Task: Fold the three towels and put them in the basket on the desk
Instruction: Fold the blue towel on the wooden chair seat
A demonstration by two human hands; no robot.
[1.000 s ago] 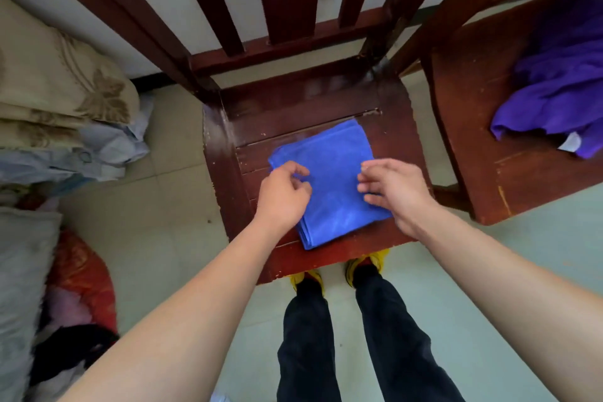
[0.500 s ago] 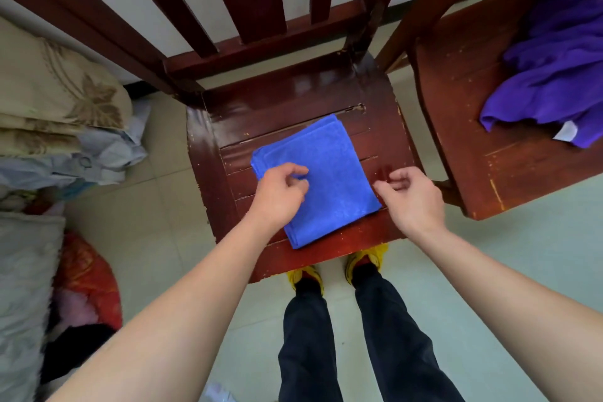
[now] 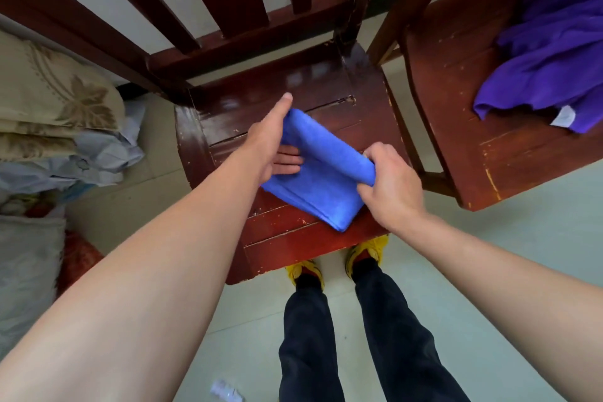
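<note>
A folded blue towel (image 3: 321, 183) lies on the seat of a dark red wooden chair (image 3: 293, 245), its far half raised and bent over toward me. My left hand (image 3: 274, 143) grips the towel's left edge, thumb stretched over the far corner and fingers underneath. My right hand (image 3: 388, 183) pinches the towel's right edge where the fold runs. A crumpled purple towel (image 3: 554, 52) lies on the seat of a second wooden chair (image 3: 456, 114) to the right. No basket or desk is in view.
Folded beige bedding (image 3: 55, 101) and bags are stacked on the floor to the left. The chair's slatted back (image 3: 228, 10) rises behind the seat. My legs and yellow shoes (image 3: 368, 251) stand just in front of the chair on pale floor tiles.
Both hands have taken hold of the flat blue towel's side edges and lifted its far half up and over toward me. The view has also moved closer.
</note>
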